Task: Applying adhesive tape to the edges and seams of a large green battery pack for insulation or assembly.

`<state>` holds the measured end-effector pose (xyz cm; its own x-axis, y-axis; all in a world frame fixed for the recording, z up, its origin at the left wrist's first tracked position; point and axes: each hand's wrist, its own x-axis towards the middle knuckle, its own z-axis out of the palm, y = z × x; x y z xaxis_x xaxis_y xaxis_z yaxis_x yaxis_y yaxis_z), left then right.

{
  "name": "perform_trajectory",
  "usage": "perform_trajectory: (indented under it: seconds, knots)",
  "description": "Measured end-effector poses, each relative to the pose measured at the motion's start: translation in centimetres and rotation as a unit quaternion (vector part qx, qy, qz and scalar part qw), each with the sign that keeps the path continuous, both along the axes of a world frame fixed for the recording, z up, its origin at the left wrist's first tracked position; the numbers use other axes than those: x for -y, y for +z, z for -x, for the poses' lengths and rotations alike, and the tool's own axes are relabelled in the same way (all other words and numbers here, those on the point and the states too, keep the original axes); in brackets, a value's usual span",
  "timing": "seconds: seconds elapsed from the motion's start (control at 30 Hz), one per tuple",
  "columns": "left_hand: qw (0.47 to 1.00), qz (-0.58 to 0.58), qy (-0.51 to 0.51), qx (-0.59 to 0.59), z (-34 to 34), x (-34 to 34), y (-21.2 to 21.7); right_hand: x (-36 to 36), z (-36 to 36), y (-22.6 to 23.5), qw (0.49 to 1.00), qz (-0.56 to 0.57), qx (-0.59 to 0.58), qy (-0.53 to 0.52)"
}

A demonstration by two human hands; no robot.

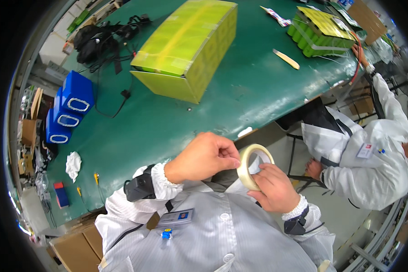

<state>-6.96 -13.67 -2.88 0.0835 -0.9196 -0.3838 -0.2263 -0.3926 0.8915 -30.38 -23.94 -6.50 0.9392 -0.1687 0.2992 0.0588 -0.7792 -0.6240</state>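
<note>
Going left to right, with the green worktop point(177, 122) as the reference. Off its far left edge sit three blue blocks point(70, 106), with a crumpled white rag point(73, 165) on the worktop just below them and a tangle of black cables point(102, 38) at its back left corner. A big yellow-green box point(188, 47) lies in the middle of the worktop.

Just off the worktop's near edge, the person's left hand point(204, 156) is curled with its fingertips pinched at the rim of a roll of tape point(254, 165), looks like it's picking at the loose end. The right hand point(274, 188) is closed around the roll from below, holding it upright on edge. So the roll is up in the air in front of the chest, not resting on the worktop.

To do this well, I'd say keep the roll steady in the right hand and peel slowly at an angle so the tape doesn't split.

At the worktop's back right there's a pack of green cells point(319, 31), with a flat wooden stick point(285, 59) beside it. A co-worker in a white coat point(371, 158) sits off the right edge.
</note>
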Motion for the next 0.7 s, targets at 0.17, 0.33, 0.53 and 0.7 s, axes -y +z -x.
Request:
perform_trajectory:
  seconds: [0.17, 0.33, 0.53, 0.7]
  knots:
    - [1.0, -0.002, -0.015, -0.006, 0.2, 2.3, -0.9, -0.3, 1.0, -0.6, 0.996, -0.032, 0.047, -0.067]
    - [0.999, 0.021, -0.045, 0.007, 0.6, 5.8, -1.2, -0.9, 1.9, -1.9, 0.969, -0.032, 0.156, -0.191]
    - [0.995, 0.048, -0.017, 0.083, 0.0, 9.6, -2.0, 0.4, 2.1, -1.9, 0.954, 0.074, 0.064, -0.283]
    - [0.987, 0.056, -0.02, 0.147, -0.4, 11.4, -3.8, 1.4, 1.1, -0.6, 0.948, 0.102, -0.029, -0.3]
